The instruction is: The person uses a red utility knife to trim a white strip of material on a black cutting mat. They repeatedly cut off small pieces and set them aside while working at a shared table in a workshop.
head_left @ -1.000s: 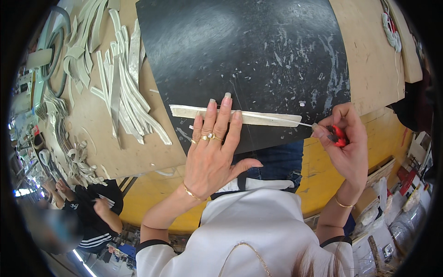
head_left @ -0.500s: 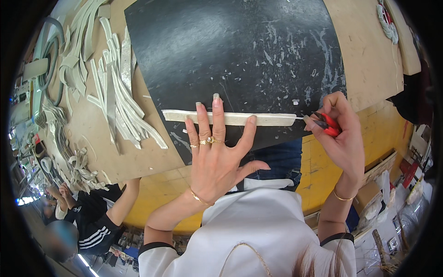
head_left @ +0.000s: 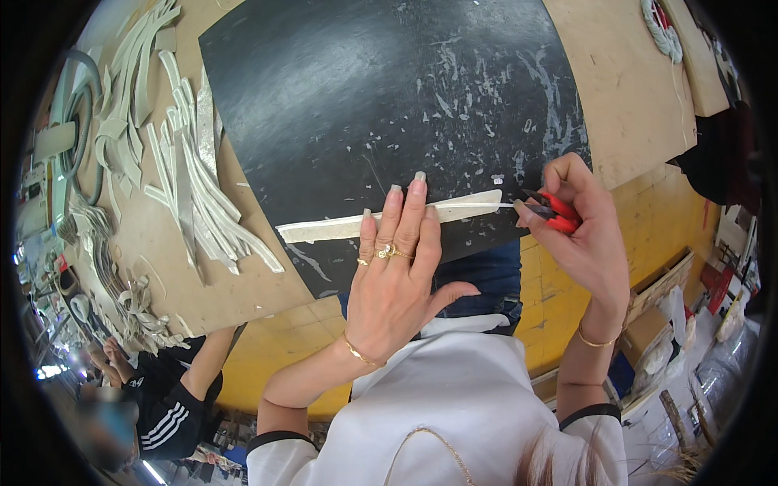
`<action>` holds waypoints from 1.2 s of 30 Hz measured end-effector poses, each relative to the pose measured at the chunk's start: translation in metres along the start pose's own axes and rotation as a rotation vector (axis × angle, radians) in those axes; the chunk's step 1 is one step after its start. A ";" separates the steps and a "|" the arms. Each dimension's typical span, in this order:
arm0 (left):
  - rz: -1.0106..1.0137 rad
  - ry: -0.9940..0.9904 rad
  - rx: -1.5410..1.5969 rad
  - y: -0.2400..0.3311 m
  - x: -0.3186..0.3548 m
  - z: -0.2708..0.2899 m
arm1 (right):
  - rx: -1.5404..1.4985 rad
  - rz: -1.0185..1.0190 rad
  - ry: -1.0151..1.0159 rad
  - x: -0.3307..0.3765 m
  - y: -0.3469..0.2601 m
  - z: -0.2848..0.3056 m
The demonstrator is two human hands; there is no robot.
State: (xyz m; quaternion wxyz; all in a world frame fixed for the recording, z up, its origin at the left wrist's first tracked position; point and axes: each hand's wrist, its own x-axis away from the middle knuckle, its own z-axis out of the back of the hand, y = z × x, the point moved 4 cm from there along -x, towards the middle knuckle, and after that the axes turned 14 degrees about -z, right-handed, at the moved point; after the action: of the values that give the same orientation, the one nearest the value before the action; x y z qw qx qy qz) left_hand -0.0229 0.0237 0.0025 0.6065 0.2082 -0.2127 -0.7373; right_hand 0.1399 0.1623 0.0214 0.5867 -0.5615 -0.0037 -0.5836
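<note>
white top, black-trimmed short sleeves | blue jeans | gold rings, gold bracelets on both hands | thin gold necklace

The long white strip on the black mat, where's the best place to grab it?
Probably the bare left end of the white strip, pinched across its narrow width from above. It lies flat on the black mat; the left hand presses its middle, and the right hand holds red snips at its right end.
</note>
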 end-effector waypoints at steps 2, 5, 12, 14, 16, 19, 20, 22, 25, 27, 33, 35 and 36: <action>0.002 0.009 -0.012 0.002 -0.001 0.000 | 0.009 -0.003 0.004 0.000 0.000 0.001; 0.016 0.035 -0.024 0.005 -0.004 -0.001 | 0.026 0.006 0.020 0.000 0.000 0.001; 0.066 0.040 -0.075 0.011 -0.007 -0.008 | 0.085 0.156 0.139 -0.001 -0.005 0.003; 0.074 0.020 -0.104 0.013 -0.009 -0.010 | 0.097 0.156 0.139 -0.003 -0.006 0.002; 0.079 -0.003 -0.135 0.015 -0.011 -0.012 | 0.093 0.161 0.139 -0.003 -0.006 0.002; 0.091 -0.025 -0.176 0.020 -0.014 -0.014 | 0.091 0.162 0.135 -0.003 -0.008 0.002; 0.100 -0.022 -0.184 0.022 -0.015 -0.015 | 0.109 0.155 0.132 -0.003 -0.008 0.002; 0.112 -0.034 -0.201 0.023 -0.016 -0.017 | 0.121 0.148 0.131 -0.003 -0.009 0.002; 0.123 -0.073 -0.239 0.023 -0.013 -0.023 | 0.122 0.158 0.132 -0.003 -0.011 0.000; 0.122 -0.105 -0.287 0.023 -0.009 -0.028 | 0.156 0.179 0.138 -0.004 -0.013 -0.001; 0.019 -0.037 -0.330 0.031 0.001 -0.033 | 0.272 0.135 0.130 -0.002 -0.019 0.000; 0.025 -0.047 -0.326 0.030 -0.001 -0.035 | 0.237 0.194 0.106 0.002 -0.025 -0.003; 0.033 -0.028 -0.328 0.030 -0.002 -0.035 | 0.221 0.176 0.093 0.005 -0.026 -0.005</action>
State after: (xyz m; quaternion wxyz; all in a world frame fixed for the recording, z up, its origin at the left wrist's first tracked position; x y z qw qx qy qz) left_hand 0.0214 0.0180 -0.0089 0.6413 0.0928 -0.1012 -0.7549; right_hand 0.1201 0.1634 0.0396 0.6934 -0.4640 0.0085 -0.5511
